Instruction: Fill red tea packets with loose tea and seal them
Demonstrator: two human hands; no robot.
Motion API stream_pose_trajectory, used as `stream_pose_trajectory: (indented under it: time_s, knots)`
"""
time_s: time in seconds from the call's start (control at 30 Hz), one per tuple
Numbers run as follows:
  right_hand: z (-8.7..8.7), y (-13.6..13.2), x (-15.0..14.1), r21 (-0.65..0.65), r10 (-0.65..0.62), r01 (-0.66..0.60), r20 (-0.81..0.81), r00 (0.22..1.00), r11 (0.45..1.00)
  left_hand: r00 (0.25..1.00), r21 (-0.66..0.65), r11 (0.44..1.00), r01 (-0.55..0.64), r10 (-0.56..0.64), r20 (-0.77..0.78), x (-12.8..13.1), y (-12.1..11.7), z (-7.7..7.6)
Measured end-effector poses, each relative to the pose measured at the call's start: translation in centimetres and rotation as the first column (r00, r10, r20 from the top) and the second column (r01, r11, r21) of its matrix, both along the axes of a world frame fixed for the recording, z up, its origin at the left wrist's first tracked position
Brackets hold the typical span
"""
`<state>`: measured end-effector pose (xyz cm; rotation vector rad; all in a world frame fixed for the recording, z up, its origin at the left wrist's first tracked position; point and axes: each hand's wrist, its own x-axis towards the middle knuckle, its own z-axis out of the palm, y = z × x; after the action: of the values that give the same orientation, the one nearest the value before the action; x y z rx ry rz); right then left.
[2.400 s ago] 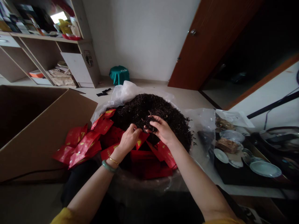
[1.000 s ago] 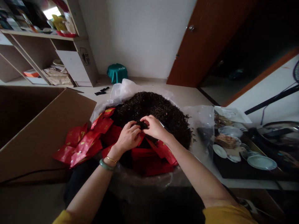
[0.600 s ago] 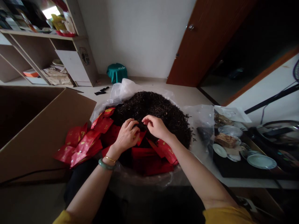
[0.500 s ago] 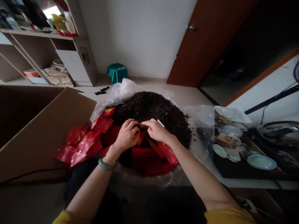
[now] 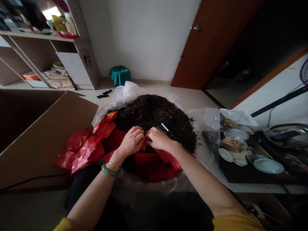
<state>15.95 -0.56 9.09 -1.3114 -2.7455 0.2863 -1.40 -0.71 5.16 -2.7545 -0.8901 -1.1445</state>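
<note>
My left hand (image 5: 132, 141), with a green bangle and a thin gold one at its wrist, is closed on a small red packet (image 5: 143, 147). Most of that packet is hidden under the fingers. My right hand (image 5: 158, 139) meets it there, fingers pinched at the packet's top edge. Behind both hands rises a heap of dark loose tea leaves (image 5: 158, 109) in a container lined with clear plastic. A slim black device with a white tip (image 5: 166, 129) and a cable lies on the leaves by my right hand. More red packets (image 5: 154, 166) lie nearer me.
Several red packets (image 5: 86, 149) pile up at the left, beside an open cardboard box (image 5: 64, 128). On the right a black tray (image 5: 231, 171) carries dishes and a bowl (image 5: 268, 165). A teal-covered bin (image 5: 120, 75) stands by the wall, near a brown door (image 5: 192, 54).
My right hand dropped leaves held in its fingers at the packet, opened briefly, then came down against my left hand and closed at the packet's edge. The black device shows more now.
</note>
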Motion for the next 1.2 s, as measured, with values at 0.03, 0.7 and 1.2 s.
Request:
stream_pose_trajectory:
  time_s: [0.03, 0.7, 1.2]
  knots:
    - [-0.1, 0.0, 0.0, 0.037, -0.008, 0.007, 0.024, 1.0, 0.999, 1.0, 0.017, 1.0, 0.002, -0.001, -0.014, 0.0, 0.0, 0.0]
    - [-1.0, -1.6, 1.9, 0.155, 0.029, 0.001, -0.192, 0.981, 0.988, 1.0, -0.026, 1.0, 0.002, -0.002, -0.008, 0.0, -0.8, 0.2]
    - [0.1, -2.5, 2.1, 0.206, 0.086, 0.001, -0.413, 0.907, 0.979, 0.894, -0.765, 0.634, 0.112, 0.272, 0.355, 1.7, 0.6, -3.7]
